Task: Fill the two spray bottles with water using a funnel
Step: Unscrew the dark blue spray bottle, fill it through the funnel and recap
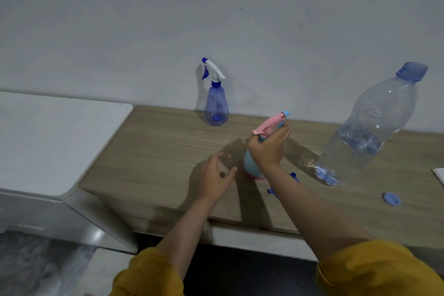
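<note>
Two hands over my wooden bench (149,151): right hand (268,148) grasps the pink-blue spray bottle (252,163) (upright, mid-bench) by its neck; left hand (216,180) released, just beside it.

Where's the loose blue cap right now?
The blue cap lies on the wooden table at the right, just in front of the big water bottle.
</note>
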`<state>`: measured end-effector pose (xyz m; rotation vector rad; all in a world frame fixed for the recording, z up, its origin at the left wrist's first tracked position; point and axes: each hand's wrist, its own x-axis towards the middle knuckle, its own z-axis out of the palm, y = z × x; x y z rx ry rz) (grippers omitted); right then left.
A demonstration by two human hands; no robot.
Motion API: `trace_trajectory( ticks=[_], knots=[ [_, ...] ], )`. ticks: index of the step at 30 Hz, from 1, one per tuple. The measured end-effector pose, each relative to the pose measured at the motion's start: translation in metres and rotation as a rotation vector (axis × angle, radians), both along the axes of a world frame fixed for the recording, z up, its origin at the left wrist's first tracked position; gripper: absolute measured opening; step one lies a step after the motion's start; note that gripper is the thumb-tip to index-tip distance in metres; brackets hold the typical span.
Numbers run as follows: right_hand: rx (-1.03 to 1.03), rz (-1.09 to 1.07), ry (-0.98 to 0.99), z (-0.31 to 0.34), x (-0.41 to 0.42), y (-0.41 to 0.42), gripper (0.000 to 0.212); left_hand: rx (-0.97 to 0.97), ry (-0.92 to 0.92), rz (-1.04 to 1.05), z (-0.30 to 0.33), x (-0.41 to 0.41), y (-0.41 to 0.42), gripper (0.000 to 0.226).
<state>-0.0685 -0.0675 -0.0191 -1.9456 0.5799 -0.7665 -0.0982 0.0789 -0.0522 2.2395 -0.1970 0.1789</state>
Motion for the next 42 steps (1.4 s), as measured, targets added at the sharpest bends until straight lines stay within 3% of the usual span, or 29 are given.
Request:
trace_trajectory(
  ticks=[6,8,12,14,18,20,24,26,31,37,40,42],
  knots=[
    [-0.017,0.326,0.013,0.035,0.009,0.0,0.026,0.069,-0.05,0.041,0.01,0.003,0.037,0.059],
    [0.022,0.473,0.078,0.054,0.007,0.004,0.026,0.074,-0.076,0.068,0.011,0.006,0.052,0.061],
    [0.198,0.733,0.327,0.083,-0.008,0.023,0.019,0.168,-0.078,0.112,0.009,0.006,0.082,0.068],
    [0.136,0.821,0.503,0.078,-0.014,0.034,0.011,0.221,-0.056,0.13,0.007,0.004,0.097,0.075],
    [-0.183,0.856,0.693,0.051,-0.017,0.051,0.023,0.298,-0.022,0.162,-0.001,-0.003,0.12,0.095],
    [-0.253,0.9,0.767,0.043,-0.02,0.059,0.03,0.301,-0.014,0.17,-0.005,-0.007,0.127,0.098],
    [-0.312,0.905,0.869,0.03,-0.022,0.066,0.011,0.285,-0.008,0.184,-0.012,-0.013,0.134,0.099],
    [-0.355,0.899,0.872,0.026,-0.02,0.068,0.023,0.275,0.004,0.181,-0.014,-0.016,0.135,0.1],
    [-0.25,0.937,0.922,0.026,-0.017,0.073,0.044,0.274,0.018,0.16,-0.018,-0.015,0.139,0.102],
    [-0.306,0.867,0.882,0.021,-0.02,0.074,0.027,0.256,0.03,0.154,-0.02,-0.012,0.14,0.099],
    [-0.214,0.904,0.861,0.025,-0.019,0.073,0.04,0.236,0.042,0.127,-0.02,-0.013,0.14,0.093],
    [-0.188,0.944,0.84,0.03,-0.02,0.074,0.035,0.227,0.052,0.117,-0.02,-0.015,0.14,0.091]
  ],
)
